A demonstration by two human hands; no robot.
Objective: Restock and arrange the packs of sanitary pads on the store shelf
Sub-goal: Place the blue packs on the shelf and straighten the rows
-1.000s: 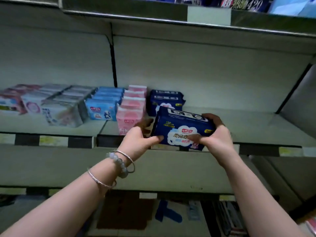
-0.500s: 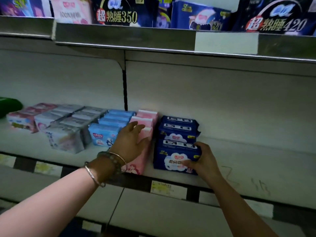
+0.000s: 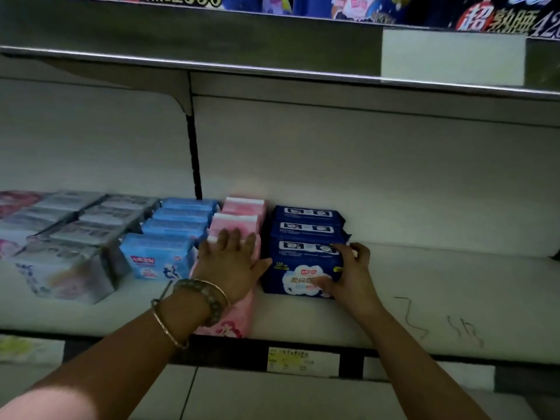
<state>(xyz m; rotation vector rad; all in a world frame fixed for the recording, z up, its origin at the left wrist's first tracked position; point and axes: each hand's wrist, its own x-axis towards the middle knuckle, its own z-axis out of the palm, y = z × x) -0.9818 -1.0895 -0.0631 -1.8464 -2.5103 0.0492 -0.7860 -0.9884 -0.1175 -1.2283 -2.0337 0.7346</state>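
The white metal shelf (image 3: pixel 424 298) carries rows of packs. The front dark blue plastic pad pack (image 3: pixel 298 268), with a white cloud label, sits mid-shelf heading a row of three that runs back toward 12 o'clock. Its label faces me, long axis 9-to-3. The right hand (image 3: pixel 348 275) has its fingers curled round the pack's 3 o'clock end. The left hand (image 3: pixel 230 265) lies flat, fingers straight, on the pink plastic pack (image 3: pixel 239 316) at 9 o'clock.
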